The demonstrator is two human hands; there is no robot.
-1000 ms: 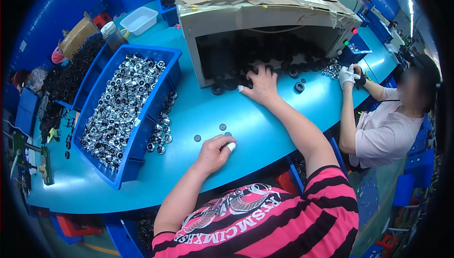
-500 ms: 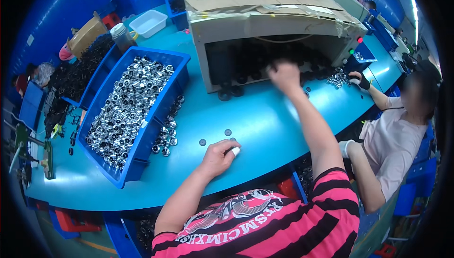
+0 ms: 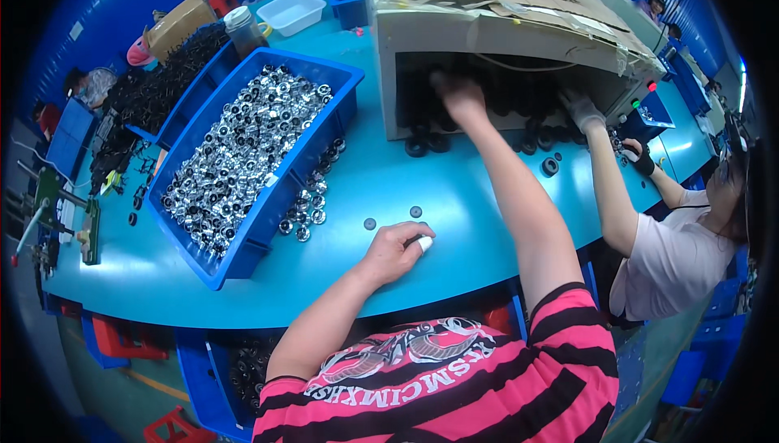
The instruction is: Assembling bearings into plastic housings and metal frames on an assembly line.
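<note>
My left hand (image 3: 394, 253) rests on the blue-green tabletop with its fingers curled together and a white cover on one fingertip. Whatever it pinches is hidden, though a dark edge shows by the fingertips. Close to it lie two small dark discs, one to the left (image 3: 370, 224) and one just beyond (image 3: 415, 212). My right hand (image 3: 464, 102) reaches into the open front of a pale box (image 3: 388, 86) topped with cardboard. Blur and shadow hide its fingers. Black ring-like wheels (image 3: 417, 144) crowd the opening near it.
A blue bin (image 3: 347, 86) of shiny silver-and-black parts stands at left, with loose ones (image 3: 303, 233) beside it. On the right, a co-worker's gloved hand (image 3: 582, 110) is at the box. Farther back are a white tub (image 3: 292, 11) and a pile of black parts (image 3: 154, 86).
My right hand has shifted left and deeper into the box. The co-worker's gloved hand has come up from the table edge to the box opening. My left hand stays on the table.
</note>
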